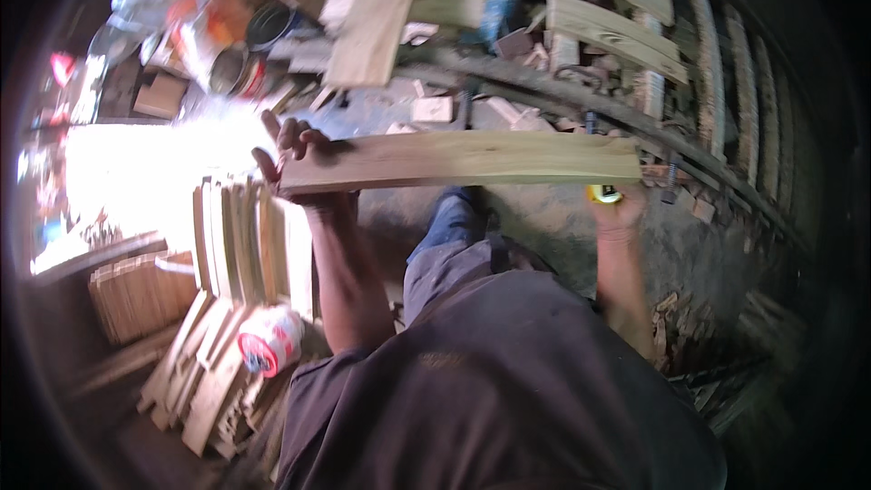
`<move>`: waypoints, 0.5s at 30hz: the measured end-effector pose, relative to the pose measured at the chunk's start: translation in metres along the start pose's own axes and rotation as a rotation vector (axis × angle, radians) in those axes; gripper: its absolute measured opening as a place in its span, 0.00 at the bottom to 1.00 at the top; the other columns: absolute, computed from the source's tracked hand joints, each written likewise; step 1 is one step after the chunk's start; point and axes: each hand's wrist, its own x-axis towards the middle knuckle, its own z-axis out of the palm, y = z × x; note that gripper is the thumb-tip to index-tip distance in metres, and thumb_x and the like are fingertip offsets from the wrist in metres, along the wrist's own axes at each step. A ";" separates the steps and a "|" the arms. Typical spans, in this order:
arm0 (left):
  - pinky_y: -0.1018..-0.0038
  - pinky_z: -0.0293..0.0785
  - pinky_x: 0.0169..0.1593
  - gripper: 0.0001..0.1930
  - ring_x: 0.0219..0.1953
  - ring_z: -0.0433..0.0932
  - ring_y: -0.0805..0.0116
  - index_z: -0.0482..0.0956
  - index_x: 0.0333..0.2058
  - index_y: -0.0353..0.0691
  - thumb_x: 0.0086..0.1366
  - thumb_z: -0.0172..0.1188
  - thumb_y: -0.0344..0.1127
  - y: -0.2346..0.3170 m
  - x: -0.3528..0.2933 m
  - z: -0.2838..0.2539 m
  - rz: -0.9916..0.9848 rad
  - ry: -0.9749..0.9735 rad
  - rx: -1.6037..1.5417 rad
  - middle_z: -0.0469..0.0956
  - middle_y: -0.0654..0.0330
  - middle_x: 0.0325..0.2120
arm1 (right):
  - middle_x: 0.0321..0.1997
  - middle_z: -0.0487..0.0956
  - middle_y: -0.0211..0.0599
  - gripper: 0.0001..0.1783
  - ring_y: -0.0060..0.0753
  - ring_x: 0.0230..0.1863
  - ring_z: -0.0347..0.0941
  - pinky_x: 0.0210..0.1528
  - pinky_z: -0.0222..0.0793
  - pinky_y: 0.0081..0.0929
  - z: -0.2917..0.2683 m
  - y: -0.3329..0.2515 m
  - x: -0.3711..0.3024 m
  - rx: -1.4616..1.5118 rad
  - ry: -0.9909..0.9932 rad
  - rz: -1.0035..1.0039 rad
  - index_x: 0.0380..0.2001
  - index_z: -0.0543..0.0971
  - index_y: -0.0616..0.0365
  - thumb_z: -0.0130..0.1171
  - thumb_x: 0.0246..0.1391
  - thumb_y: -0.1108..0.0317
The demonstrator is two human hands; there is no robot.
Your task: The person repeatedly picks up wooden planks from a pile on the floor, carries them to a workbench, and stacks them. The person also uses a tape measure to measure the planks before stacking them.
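A pale wooden board (463, 160) lies level across in front of me, above the floor. Its left end is gripped by my left hand (299, 147), with the fingers over the top edge. At the board's right end, my right hand (621, 209) is closed round a small yellow tape measure (601, 193), just under the board's lower edge. The board hides part of the right fingers, so I cannot tell whether they also grip the wood. No drawn-out tape blade can be made out.
Ahead runs a long rail (526, 77) with wood offcuts (432, 110) about it. Slatted wooden frames (617, 32) stand far right. Stacked boards (238, 240) and a white-and-red tub (270, 341) are at left. Scrap wood (685, 331) lies right.
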 end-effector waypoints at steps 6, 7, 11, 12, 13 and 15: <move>0.56 0.69 0.60 0.25 0.44 0.72 0.60 0.68 0.62 0.36 0.76 0.45 0.48 -0.075 0.074 -0.063 -0.150 0.082 0.215 0.72 0.55 0.37 | 0.65 0.73 0.41 0.38 0.46 0.69 0.65 0.74 0.56 0.47 -0.020 -0.055 0.028 -0.161 0.140 -0.201 0.60 0.76 0.51 0.60 0.39 0.84; 0.56 0.70 0.58 0.23 0.42 0.73 0.59 0.72 0.59 0.38 0.76 0.46 0.48 -0.086 0.086 -0.076 -0.159 0.153 0.245 0.74 0.56 0.35 | 0.65 0.74 0.42 0.38 0.46 0.68 0.66 0.71 0.59 0.46 -0.023 -0.066 0.039 -0.160 0.167 -0.214 0.59 0.77 0.51 0.59 0.40 0.84; 0.57 0.72 0.51 0.16 0.32 0.77 0.62 0.80 0.48 0.44 0.73 0.50 0.47 -0.174 0.134 -0.124 -0.195 0.513 0.460 0.77 0.62 0.27 | 0.61 0.77 0.43 0.31 0.45 0.60 0.72 0.59 0.69 0.44 -0.035 -0.117 0.061 -0.211 0.347 -0.266 0.58 0.76 0.54 0.56 0.47 0.83; 0.56 0.72 0.50 0.15 0.30 0.76 0.62 0.79 0.45 0.45 0.73 0.51 0.48 -0.189 0.141 -0.134 -0.278 0.479 0.394 0.77 0.62 0.26 | 0.60 0.77 0.42 0.29 0.44 0.59 0.73 0.57 0.69 0.45 -0.043 -0.130 0.067 -0.216 0.386 -0.266 0.57 0.76 0.55 0.56 0.49 0.82; 0.56 0.73 0.50 0.14 0.29 0.76 0.61 0.79 0.42 0.46 0.73 0.52 0.48 -0.207 0.150 -0.142 -0.367 0.438 0.327 0.77 0.63 0.24 | 0.59 0.78 0.42 0.28 0.43 0.57 0.73 0.56 0.70 0.45 -0.050 -0.143 0.071 -0.217 0.426 -0.274 0.57 0.76 0.55 0.56 0.50 0.81; 0.54 0.73 0.48 0.13 0.27 0.76 0.60 0.78 0.39 0.45 0.72 0.52 0.47 -0.243 0.168 -0.149 -0.385 0.584 0.251 0.76 0.61 0.22 | 0.53 0.79 0.40 0.23 0.41 0.53 0.75 0.51 0.72 0.43 -0.060 -0.161 0.082 -0.265 0.505 -0.315 0.54 0.76 0.58 0.55 0.54 0.80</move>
